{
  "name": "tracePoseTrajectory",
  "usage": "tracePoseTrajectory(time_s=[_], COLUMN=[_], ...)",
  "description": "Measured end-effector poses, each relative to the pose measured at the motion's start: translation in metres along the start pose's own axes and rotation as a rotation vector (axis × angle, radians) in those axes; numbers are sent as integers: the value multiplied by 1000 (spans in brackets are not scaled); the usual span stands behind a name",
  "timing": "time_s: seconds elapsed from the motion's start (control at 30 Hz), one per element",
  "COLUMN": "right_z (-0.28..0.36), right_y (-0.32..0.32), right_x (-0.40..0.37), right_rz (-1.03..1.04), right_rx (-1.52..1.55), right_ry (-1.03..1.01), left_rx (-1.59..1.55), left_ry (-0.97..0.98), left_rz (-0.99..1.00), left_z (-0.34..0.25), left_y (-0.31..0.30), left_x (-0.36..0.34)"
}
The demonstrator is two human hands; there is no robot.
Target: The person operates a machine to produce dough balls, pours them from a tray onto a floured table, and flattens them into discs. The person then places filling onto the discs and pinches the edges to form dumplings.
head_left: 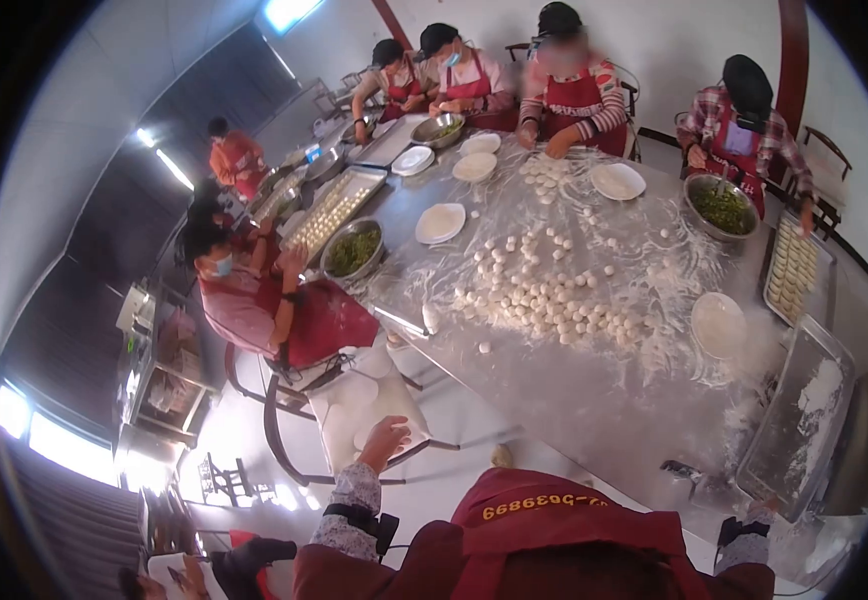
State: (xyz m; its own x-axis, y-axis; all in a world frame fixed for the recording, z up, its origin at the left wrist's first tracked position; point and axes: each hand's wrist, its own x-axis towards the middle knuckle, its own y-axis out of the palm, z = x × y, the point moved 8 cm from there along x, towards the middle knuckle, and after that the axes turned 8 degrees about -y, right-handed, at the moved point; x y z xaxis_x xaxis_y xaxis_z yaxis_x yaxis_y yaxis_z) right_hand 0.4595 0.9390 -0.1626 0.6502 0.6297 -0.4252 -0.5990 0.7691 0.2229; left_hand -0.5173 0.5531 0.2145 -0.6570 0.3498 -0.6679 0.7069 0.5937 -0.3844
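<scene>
Hanging loosely beside the chair (349, 410), the person's left hand (386, 443) has its fingers relaxed and slightly parted. The right hand (762, 509) is at the near end of the floury tray (789, 430); whether its fingers grip the rim cannot be told. The tray lies along the right side of the metal table (564, 400), near a white plate (719, 325).

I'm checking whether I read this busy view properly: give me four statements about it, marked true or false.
1. The left hand shows against the chair, not the tabletop. True.
2. The dough balls are all stacked in bowls. False: many dough balls lie loose on the tabletop.
3. The right hand is close to the nearest tray. True.
4. The nearest tray is filled with green leaves. False: the nearest tray bears white powder.
</scene>
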Motion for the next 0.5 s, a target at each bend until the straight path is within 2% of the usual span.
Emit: tracePoseTrajectory(time_s=[0.17, 0.3, 0.4, 0.5], right_z=[-6, -41, -69, -112], right_y=[113, 203, 274, 329], right_x=[-103, -206, -330, -459], right_rz=[184, 364, 450, 717], right_rx=[36, 4, -66, -344], right_ry=[72, 133, 177, 335], left_rx=[61, 37, 60, 59], left_ry=[-42, -34, -35, -26], left_rz=[117, 159, 185, 231], left_z=[1, 7, 8, 4], left_y=[0, -19, -39, -55], left_x=[32, 94, 137, 180])
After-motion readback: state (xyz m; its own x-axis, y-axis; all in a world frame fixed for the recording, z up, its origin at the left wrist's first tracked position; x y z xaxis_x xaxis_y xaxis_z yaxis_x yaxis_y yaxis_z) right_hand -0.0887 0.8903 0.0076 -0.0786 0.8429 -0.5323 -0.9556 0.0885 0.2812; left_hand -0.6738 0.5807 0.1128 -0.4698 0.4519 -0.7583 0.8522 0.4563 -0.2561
